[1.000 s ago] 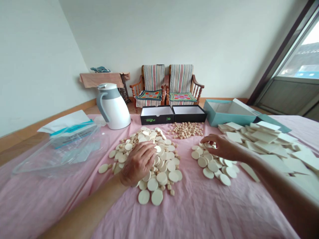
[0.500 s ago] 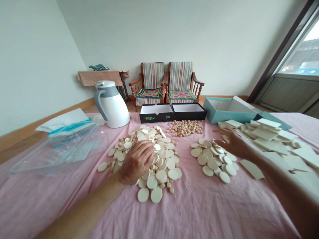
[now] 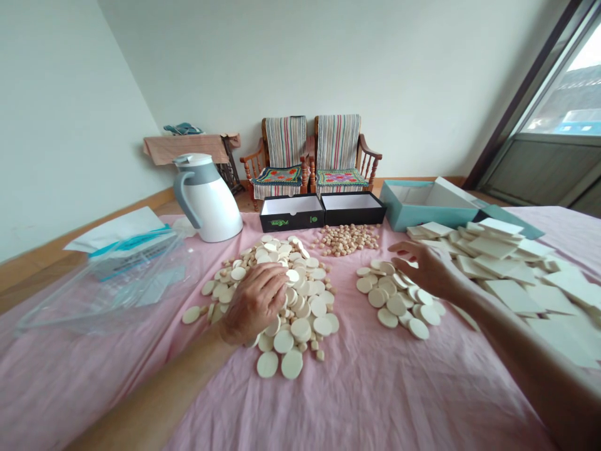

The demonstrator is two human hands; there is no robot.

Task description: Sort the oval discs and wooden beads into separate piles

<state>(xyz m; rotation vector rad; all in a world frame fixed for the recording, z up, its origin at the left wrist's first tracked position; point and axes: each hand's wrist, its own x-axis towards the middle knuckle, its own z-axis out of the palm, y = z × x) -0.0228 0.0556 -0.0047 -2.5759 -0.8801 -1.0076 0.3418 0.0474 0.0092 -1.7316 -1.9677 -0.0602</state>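
My left hand (image 3: 257, 299) rests on a mixed pile of round wooden discs (image 3: 300, 329), with small wooden beads or cubes among and around them. Its fingers are together and curled down, with pale discs at the tips; whatever lies under the palm is hidden. To the right, my right hand (image 3: 425, 266) hovers at the far side of a smaller pile of wooden discs (image 3: 397, 305). Thumb and fingers are apart there, and nothing shows between them. Behind that hand lies a heap of square wooden tiles (image 3: 514, 294), partly covered by my forearm.
Small wooden pieces (image 3: 347, 239) lie in front of two black boxes (image 3: 292, 220). A teal box (image 3: 422, 213) stands at the back right, a white-and-grey jug (image 3: 209, 203) at the back left. Clear plastic packaging (image 3: 113, 288) covers the left of the pink cloth (image 3: 357, 401).
My right hand has shifted slightly left and its fingers have come up off the smaller disc pile. My left hand stays on the larger pile. The view has shifted a little.
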